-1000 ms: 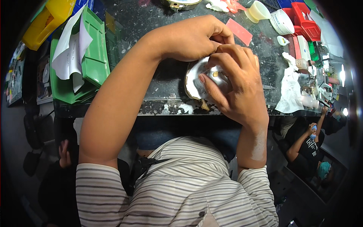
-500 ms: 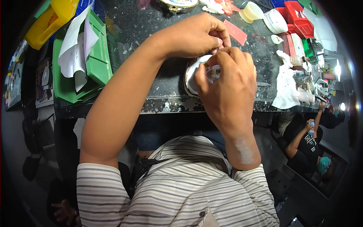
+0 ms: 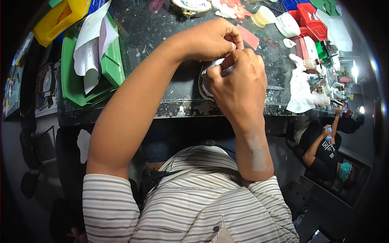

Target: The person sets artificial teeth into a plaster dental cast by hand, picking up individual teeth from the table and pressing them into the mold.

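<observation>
My left hand (image 3: 214, 40) is bent inward over the workbench (image 3: 170, 95), thumb and fingers closed together. Close against it, my right hand (image 3: 240, 79) is closed in a pinch, its knuckles upward. What either set of fingertips holds is hidden. Under both hands lies a rounded white piece with a darker rim (image 3: 206, 87); most of it is covered by my right hand. A flat pink-red block (image 3: 248, 36) lies just beyond my fingers.
Left stands a green bin (image 3: 113, 67) holding papers (image 3: 86, 58), near a yellow bin (image 3: 60, 22). Farther back are a round metal-edged piece (image 3: 190, 7), a translucent cup (image 3: 263, 17) and a white tub (image 3: 287, 25). Crumpled tissue (image 3: 299, 91) lies right; a co-worker (image 3: 324, 150) sits beyond.
My right hand has turned slightly and drawn its fingers in, covering more of the white piece. My left hand stays nearly in place. The whole view has shifted a little.
</observation>
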The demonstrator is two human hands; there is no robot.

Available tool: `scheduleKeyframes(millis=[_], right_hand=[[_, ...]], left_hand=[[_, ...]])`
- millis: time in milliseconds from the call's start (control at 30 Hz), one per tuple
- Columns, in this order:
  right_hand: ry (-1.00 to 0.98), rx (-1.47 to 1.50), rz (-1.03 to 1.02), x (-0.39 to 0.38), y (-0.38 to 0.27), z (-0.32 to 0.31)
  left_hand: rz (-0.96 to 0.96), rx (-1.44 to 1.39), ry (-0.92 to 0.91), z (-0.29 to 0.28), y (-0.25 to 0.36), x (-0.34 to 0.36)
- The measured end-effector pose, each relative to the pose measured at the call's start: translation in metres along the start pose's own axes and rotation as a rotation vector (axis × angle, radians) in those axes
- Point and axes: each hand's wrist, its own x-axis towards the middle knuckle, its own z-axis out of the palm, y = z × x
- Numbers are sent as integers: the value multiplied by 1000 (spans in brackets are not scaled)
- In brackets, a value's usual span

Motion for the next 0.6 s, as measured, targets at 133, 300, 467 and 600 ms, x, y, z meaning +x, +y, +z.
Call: scheduleKeyframes(millis=[133, 300, 467, 600], right_hand=[[32, -27, -22, -3, 2, 5], [41, -63, -54, -3, -2, 9], [40, 57, -116, -7, 17, -8], [19, 261, -53, -19, 36, -32]], left_hand=[[-4, 10, -2, 2, -1, 1], [11, 16, 18, 0, -6, -1], [-1, 57, 20, -1, 8, -4], [89, 398, 143, -1, 26, -21]])
